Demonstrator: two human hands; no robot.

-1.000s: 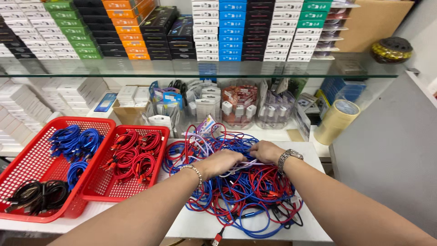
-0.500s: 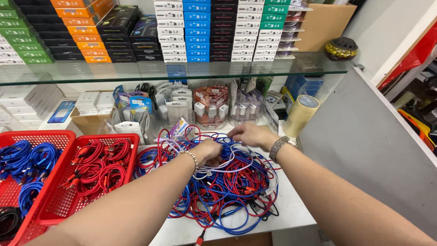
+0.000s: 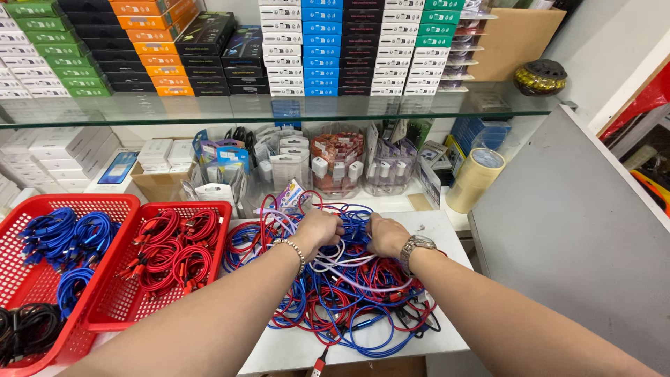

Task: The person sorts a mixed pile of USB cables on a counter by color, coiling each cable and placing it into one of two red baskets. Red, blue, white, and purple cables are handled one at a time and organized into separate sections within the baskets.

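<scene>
A tangled pile of blue, red and white cables covers the white table. My left hand, with a bead bracelet on the wrist, is closed over cables at the far side of the pile. My right hand, with a metal watch on the wrist, grips cables just beside it. White cable strands run from under both hands toward me.
Left of the pile stand a red basket of coiled red cables and a bigger red basket with blue and black coils. A glass shelf with stacked boxes hangs behind. A tape roll and a grey panel are at right.
Both hands have moved to the far edge of the pile and come closer together. The view has swung back to the left, showing more of the red baskets.
</scene>
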